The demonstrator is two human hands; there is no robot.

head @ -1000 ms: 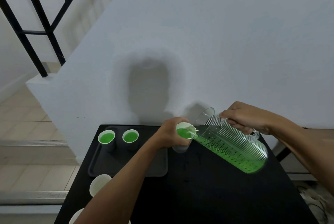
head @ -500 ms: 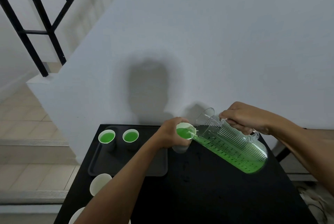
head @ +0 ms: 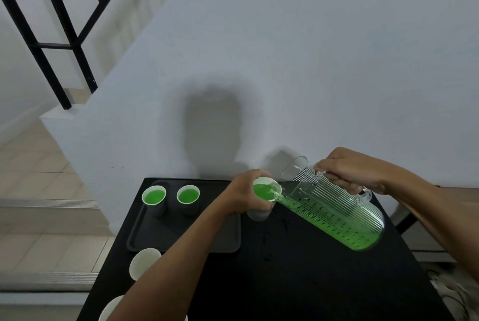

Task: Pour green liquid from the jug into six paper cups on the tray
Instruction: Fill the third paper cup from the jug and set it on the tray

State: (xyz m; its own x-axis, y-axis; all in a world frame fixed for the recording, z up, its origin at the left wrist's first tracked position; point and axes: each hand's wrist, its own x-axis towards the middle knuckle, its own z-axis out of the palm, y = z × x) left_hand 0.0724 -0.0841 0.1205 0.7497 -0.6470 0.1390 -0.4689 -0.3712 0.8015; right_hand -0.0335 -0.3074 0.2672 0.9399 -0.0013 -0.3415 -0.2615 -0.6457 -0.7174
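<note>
1. At the near-left corner of the worktop [head: 285, 281]: one empty cup [head: 144, 262] and a cut-off cup [head: 112, 307] at the frame's bottom, both off the tray. L forearm crosses right beside them. A careless elbow could prob. knock one off the edge.
2. Mid-left: tray [head: 186, 240], dark, its near half bare, so there's room for more cups.
3. Just R of the tray, not on it: third cup [head: 264, 191], green close to the rim. Left hand [head: 245, 197] has its grip wrapped round the cup wall. Base on the worktop or lifted: can't tell.
4. Beside it: jug [head: 334, 213], clear and ribbed, tipped steeply, spout at the cup's rim, green liquid [head: 357, 237] pooled along its low side. Right hand [head: 348, 171] has its grip closed on the handle.
5. Risks, as I judge them: cup overflows unless the jug levels v. soon. Squeezing the paper wall slops it. A full cup may spill en route to the tray.
6. Tray's far end: left filled cup [head: 153, 197] and right filled cup [head: 188, 195], upright, side by side. The incoming cup must land near them w/o a nudge.
7. Beyond: white wall [head: 285, 61] w/ a shadow on it, black stair railing [head: 64, 35] upper L. Neither obstructs.
</note>
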